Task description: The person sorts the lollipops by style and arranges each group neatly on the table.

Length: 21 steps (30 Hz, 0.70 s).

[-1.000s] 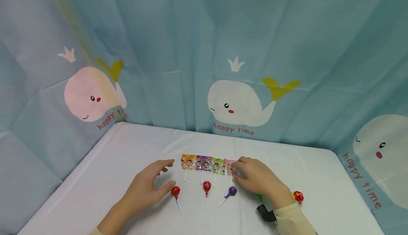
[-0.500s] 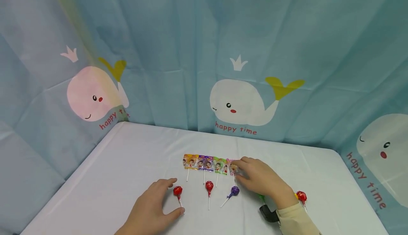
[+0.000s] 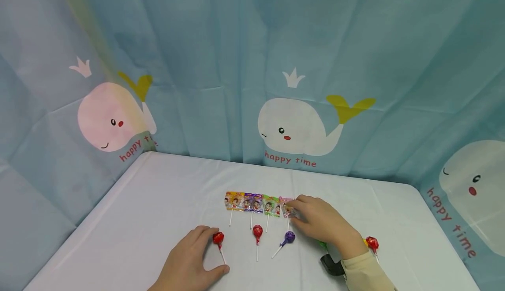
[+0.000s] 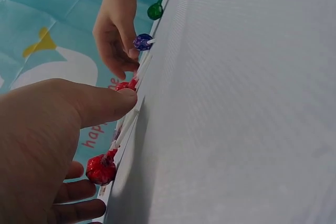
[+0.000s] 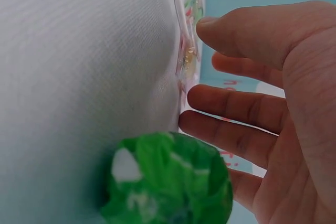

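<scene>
I find my left hand loosely spread around the left red lollipop, no grip seen. The middle red lollipop and purple lollipop lie apart, judged not yet lined up. My right hand, fingers parted, overhangs the pink packet, holding nothing visible. Packet row: apparently complete. Room remains beyond, to the bench's back edge.

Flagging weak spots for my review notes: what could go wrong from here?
The left hand spans the leftmost red lollipop; a nudge might roll its round head. The right hand, at the pink-packaged lollipop, could drag it askew. The round green lollipop, close beside that hand, might get bumped.
</scene>
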Motion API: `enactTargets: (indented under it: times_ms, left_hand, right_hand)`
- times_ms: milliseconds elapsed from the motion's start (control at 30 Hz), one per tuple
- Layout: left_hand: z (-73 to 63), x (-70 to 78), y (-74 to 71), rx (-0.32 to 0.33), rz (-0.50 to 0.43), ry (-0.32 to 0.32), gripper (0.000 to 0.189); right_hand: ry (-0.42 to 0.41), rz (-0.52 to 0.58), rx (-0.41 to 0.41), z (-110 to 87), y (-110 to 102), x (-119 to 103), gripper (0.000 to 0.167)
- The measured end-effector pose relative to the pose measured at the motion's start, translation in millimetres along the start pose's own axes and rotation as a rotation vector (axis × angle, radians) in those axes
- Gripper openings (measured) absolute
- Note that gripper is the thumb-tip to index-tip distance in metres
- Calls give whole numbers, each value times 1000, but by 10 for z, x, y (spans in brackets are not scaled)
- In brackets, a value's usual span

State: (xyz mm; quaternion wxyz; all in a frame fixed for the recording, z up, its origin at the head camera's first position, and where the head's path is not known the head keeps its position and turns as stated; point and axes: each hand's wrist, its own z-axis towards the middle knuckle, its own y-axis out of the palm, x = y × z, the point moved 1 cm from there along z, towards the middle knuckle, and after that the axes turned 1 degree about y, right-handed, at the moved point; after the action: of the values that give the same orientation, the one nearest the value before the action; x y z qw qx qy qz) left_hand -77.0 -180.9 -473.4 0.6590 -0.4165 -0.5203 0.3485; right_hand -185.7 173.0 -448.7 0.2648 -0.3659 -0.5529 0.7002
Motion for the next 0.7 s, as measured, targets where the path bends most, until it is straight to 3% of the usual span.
enactTargets:
  times_ms: [267,700]
  left_hand:
    - [-22,-41,24,95,15,86,80]
    - [-2,-48,33,67,25,106,83]
  right_hand:
    - [-19,-10,11,0,-12,-17,35]
    - [-76,-25,96,16,-45,-98,33]
